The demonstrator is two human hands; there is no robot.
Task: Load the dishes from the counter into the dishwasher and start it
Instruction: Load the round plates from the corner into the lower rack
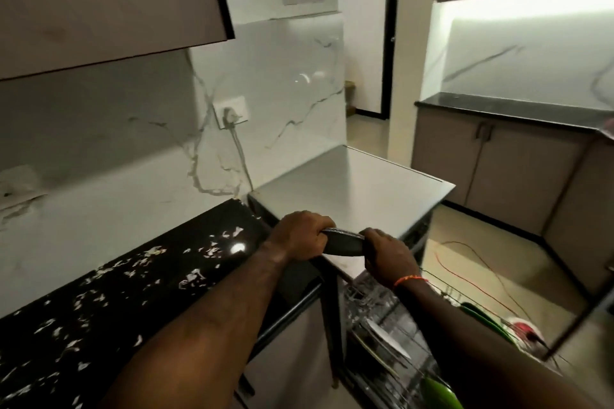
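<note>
Above the near corner of the dishwasher's grey top, the left hand and right hand both curl around a dark dish, one at each end. Below them the open dishwasher racks hold a white plate and green dishes. Left lies a black speckled counter under a marble-patterned backsplash with a wall socket; a doorway and lit brown cabinets stand beyond.

Wall socket, perhaps plugged; red cord.
</note>
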